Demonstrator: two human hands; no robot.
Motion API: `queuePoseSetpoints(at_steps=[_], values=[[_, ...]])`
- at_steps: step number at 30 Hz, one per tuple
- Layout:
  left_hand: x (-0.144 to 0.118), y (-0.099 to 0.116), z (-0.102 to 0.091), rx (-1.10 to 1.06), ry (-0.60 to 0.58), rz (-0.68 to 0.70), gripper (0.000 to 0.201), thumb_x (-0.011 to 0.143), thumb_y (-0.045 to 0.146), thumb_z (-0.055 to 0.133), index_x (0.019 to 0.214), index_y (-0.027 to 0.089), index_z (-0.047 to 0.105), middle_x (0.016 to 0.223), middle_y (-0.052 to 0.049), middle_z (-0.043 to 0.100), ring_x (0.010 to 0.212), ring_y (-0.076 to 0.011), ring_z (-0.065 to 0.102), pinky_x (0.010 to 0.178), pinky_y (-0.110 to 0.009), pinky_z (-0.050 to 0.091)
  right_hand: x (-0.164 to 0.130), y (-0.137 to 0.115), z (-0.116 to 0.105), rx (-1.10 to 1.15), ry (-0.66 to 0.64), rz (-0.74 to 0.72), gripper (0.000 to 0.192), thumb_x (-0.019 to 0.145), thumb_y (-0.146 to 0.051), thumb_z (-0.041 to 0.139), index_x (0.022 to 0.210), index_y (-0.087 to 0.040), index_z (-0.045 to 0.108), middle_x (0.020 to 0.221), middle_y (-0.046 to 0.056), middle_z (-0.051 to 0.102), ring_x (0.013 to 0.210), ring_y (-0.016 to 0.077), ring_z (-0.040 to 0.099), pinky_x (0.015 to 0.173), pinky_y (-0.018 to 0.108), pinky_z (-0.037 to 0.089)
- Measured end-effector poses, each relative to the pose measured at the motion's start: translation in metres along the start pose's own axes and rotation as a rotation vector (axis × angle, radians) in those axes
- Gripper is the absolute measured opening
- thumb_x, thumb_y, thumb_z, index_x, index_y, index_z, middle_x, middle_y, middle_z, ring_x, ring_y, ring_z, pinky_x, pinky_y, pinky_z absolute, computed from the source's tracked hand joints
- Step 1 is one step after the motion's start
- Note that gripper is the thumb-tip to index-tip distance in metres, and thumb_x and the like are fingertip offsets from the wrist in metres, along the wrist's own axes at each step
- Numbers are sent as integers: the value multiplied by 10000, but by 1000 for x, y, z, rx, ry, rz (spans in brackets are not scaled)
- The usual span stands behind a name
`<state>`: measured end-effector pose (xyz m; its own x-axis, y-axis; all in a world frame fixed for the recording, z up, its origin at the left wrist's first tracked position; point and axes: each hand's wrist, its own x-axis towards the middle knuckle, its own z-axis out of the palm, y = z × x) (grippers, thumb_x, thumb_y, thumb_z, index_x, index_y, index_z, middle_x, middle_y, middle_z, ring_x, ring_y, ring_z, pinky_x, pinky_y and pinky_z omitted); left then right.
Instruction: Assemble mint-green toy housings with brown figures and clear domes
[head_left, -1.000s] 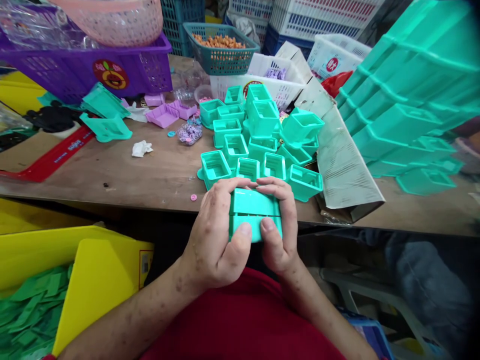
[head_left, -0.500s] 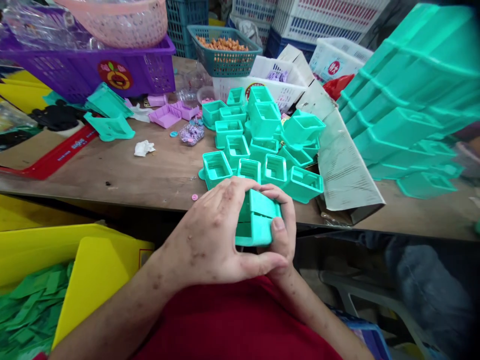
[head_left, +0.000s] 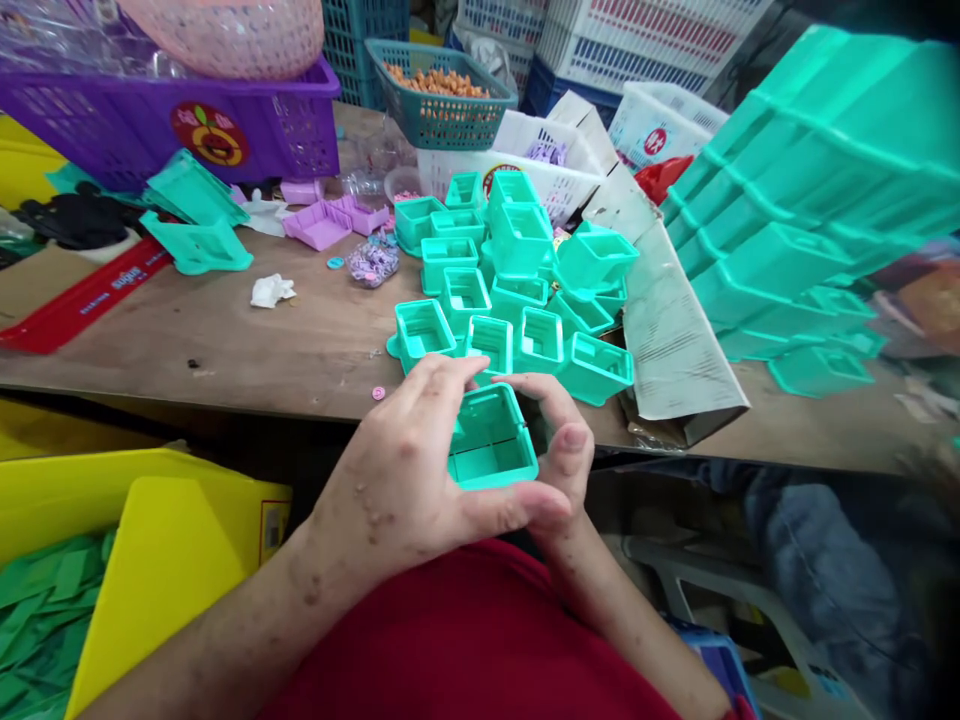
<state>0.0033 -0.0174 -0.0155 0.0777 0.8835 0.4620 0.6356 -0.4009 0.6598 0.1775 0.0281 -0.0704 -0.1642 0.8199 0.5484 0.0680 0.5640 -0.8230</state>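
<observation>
A small teal plastic box (head_left: 491, 465) is tilted with its open top towards me, just off the table's front edge. My left hand (head_left: 416, 465) is closed on its left side, the thumb stretched along the near side and the fingers over the far side. Close by on the right, my right hand (head_left: 562, 445) is cupped with its fingers apart. Its index fingertip is near the box's far rim; I cannot tell whether it touches. Just beyond stands a cluster of similar teal boxes (head_left: 540, 340), several of them stacked.
Tall nested teal containers (head_left: 810, 170) lean at right beside a cardboard flap (head_left: 667, 310). Purple basket (head_left: 277, 140), green basket of orange pieces (head_left: 450, 115) and white basket (head_left: 442, 170) line the back. A yellow bin (head_left: 172, 580) with green pieces is lower left.
The box has turned so that its open inside now faces me. My right thumb has come off its side and the right fingers have loosened. The view has shifted slightly.
</observation>
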Motion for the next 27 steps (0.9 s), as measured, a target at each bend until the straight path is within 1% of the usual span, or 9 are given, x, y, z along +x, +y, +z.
queuePoseSetpoints(at_steps=[2,5,7,10,12,14,17,20,27], values=[[-2,-3,-4,-72,14,3,1021,764,884,795,1508,217,587,1385,-171,704,1251,-398,711,1084,-566,619,1,1,2,30,42,30,620,1123,-681,298,1209,-293,775,1155,78,761,1093,330,694,978,537,542],[-6,-14,-10,-182,7,23,1221,626,818,941,1621,282,477,1484,-157,669,1316,-422,692,1103,-581,621,5,2,5,154,195,122,645,1122,-679,238,1173,-284,746,1092,73,745,1019,313,700,917,503,554],[-8,-22,-9,-184,20,32,1133,637,726,990,1575,304,516,1459,-132,698,1277,-398,726,1065,-558,648,9,1,6,192,238,151,654,1117,-690,231,1169,-283,741,1108,76,749,1044,315,704,945,506,555],[-10,-29,-3,-101,96,59,915,699,675,982,1439,288,610,1346,-99,761,1136,-339,793,969,-484,688,15,-2,6,228,139,182,662,1101,-719,272,1272,-291,747,1207,84,766,1174,340,708,1042,550,553],[-10,-28,2,-36,142,88,910,706,679,976,1435,274,612,1336,-99,770,1116,-334,804,954,-468,695,19,-3,4,319,71,209,698,1091,-737,272,1325,-280,745,1204,93,778,1204,356,715,1060,580,560],[-11,-25,5,8,140,109,924,706,689,972,1445,273,606,1345,-104,772,1127,-347,807,980,-490,693,21,-3,1,386,49,232,720,1086,-744,270,1271,-259,769,1134,101,793,1155,364,737,1038,599,576],[-13,-17,10,-5,112,113,930,727,691,960,1472,280,585,1377,-118,765,1170,-358,799,1033,-523,681,22,-4,-4,351,115,259,578,1112,-624,347,1124,-255,791,1026,82,796,1026,332,763,945,562,618],[-16,-10,14,-16,128,154,930,746,661,962,1491,260,575,1390,-121,762,1182,-349,799,1057,-512,676,23,-9,-8,276,185,243,455,1114,-484,392,1049,-259,781,1003,65,779,949,301,767,845,503,644],[-19,-6,15,-55,131,138,889,731,634,983,1456,267,621,1365,-106,774,1178,-346,800,1067,-498,672,24,-18,-7,306,198,182,459,1119,-399,342,972,-246,749,950,68,691,951,293,726,837,475,606]])
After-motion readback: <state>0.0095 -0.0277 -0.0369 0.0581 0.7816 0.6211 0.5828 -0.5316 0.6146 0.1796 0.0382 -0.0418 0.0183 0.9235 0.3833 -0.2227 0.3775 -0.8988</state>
